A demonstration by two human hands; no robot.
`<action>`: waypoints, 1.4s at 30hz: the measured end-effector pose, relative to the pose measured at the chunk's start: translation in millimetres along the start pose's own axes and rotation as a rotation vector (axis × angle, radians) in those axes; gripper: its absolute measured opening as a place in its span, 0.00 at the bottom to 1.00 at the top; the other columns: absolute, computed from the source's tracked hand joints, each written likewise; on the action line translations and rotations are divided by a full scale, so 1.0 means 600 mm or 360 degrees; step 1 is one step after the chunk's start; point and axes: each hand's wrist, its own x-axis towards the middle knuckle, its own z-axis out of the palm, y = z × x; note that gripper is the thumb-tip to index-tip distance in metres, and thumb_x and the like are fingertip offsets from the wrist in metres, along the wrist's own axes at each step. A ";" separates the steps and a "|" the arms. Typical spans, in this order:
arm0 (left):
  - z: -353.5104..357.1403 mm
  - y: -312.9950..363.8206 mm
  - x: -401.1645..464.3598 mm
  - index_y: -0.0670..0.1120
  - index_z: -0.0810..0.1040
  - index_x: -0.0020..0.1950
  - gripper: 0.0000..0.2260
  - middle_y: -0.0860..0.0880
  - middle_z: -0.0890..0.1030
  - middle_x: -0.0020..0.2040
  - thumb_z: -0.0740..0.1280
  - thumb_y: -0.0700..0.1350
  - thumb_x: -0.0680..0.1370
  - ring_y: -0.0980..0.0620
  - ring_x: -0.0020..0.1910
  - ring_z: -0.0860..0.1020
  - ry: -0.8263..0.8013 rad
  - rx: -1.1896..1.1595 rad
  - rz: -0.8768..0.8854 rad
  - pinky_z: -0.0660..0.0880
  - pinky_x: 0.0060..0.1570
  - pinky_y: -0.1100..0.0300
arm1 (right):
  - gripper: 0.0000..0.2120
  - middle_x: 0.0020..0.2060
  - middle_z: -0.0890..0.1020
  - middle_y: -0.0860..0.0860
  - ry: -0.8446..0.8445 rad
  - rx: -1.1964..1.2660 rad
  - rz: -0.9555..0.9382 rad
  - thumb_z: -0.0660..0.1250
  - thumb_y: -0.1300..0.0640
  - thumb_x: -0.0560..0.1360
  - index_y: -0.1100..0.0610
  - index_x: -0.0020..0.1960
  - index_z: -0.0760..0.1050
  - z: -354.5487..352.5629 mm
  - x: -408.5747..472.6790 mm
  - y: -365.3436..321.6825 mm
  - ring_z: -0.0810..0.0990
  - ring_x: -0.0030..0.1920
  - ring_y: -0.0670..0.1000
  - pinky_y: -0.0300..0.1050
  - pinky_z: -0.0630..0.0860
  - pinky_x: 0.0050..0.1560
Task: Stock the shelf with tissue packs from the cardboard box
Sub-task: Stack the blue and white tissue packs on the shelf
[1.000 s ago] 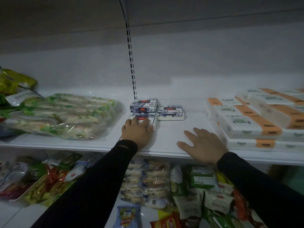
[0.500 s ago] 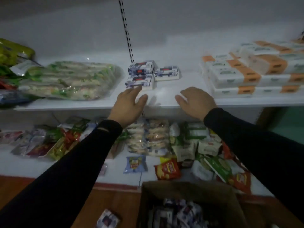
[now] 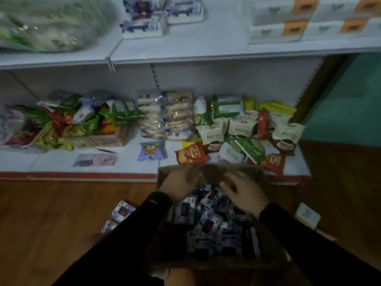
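Observation:
A brown cardboard box [image 3: 210, 263] stands on the wooden floor below me, filled with several small blue-and-white tissue packs [image 3: 208, 221]. My left hand [image 3: 181, 182] and my right hand [image 3: 244, 193] hover over the far half of the box, fingers loose and blurred, holding nothing that I can see. Three tissue packs [image 3: 142, 19] lie on the upper white shelf [image 3: 206, 49], two stacked and one beside them. Two more tissue packs [image 3: 121, 211] lie on the floor left of the box.
Orange-and-white tissue boxes [image 3: 305, 19] fill the upper shelf's right; a bagged green product [image 3: 47, 25] sits at its left. The lower shelf [image 3: 61, 159] holds many snack bags. A small cream box [image 3: 307, 216] lies on the floor at right.
Both hands left the upper shelf edge and dropped down over the cardboard box. My view tilted downward from the shelf to the floor.

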 end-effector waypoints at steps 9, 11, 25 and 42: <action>0.249 -0.160 0.071 0.48 0.68 0.69 0.20 0.42 0.78 0.56 0.57 0.56 0.82 0.44 0.48 0.77 -0.0766 0.0063 -0.0490 0.76 0.48 0.49 | 0.28 0.72 0.69 0.54 -0.0719 0.0271 0.0641 0.56 0.43 0.81 0.54 0.77 0.58 0.237 0.060 0.144 0.70 0.69 0.55 0.47 0.66 0.68; 0.288 -0.188 0.087 0.46 0.68 0.70 0.21 0.43 0.77 0.59 0.58 0.56 0.82 0.43 0.53 0.76 -0.0842 0.0062 -0.0495 0.74 0.51 0.53 | 0.32 0.75 0.64 0.53 -0.0766 0.0394 0.0873 0.58 0.41 0.80 0.54 0.78 0.56 0.287 0.073 0.171 0.66 0.72 0.56 0.45 0.66 0.67; 0.352 -0.215 0.102 0.47 0.75 0.59 0.16 0.46 0.79 0.57 0.72 0.51 0.74 0.46 0.54 0.77 -0.0696 -0.0181 -0.0610 0.72 0.50 0.58 | 0.35 0.73 0.65 0.53 -0.0705 0.1220 0.1192 0.70 0.58 0.76 0.51 0.77 0.56 0.353 0.091 0.186 0.75 0.57 0.55 0.47 0.77 0.51; -0.187 0.126 0.013 0.49 0.76 0.65 0.20 0.53 0.77 0.61 0.70 0.54 0.75 0.56 0.59 0.74 0.0658 -0.0246 0.0451 0.71 0.58 0.62 | 0.10 0.46 0.82 0.57 0.0273 0.1675 0.0102 0.69 0.60 0.76 0.58 0.57 0.75 -0.188 0.015 -0.144 0.81 0.37 0.49 0.42 0.78 0.34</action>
